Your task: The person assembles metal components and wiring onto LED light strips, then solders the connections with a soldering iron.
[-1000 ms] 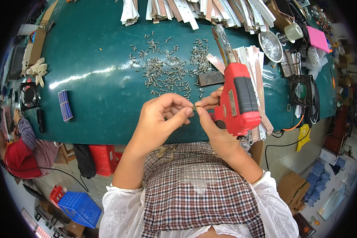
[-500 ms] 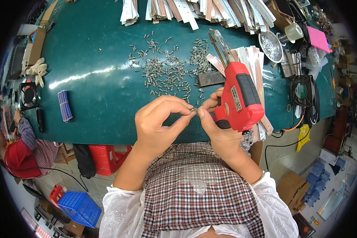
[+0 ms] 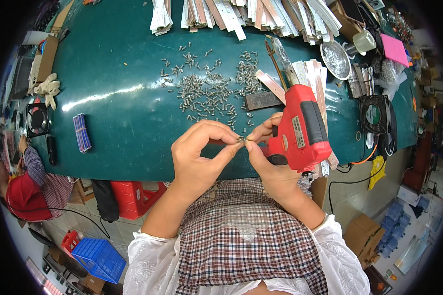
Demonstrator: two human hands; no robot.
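Your left hand point(image 3: 194, 152) and right hand point(image 3: 271, 173) pinch the small silvery metal fitting point(image 3: 241, 139); point the red-and-black gun-shaped tool point(image 3: 304, 132), also in your right, far.

Smooth and glossy, the green bench point(image 3: 113, 142) throws back a white streak of light beneath small metal fittings point(image 3: 206, 93) of silvery shine. From my remote seat I see a soldering gun point(image 3: 290, 145) in smooth red plastic with a matt black panel point(image 3: 312, 118), bare metal strips point(image 3: 219, 14), a cloth glove point(image 3: 49, 88), a woven cotton-like apron point(image 3: 241, 246) and a matt cardboard box point(image 3: 362, 235).
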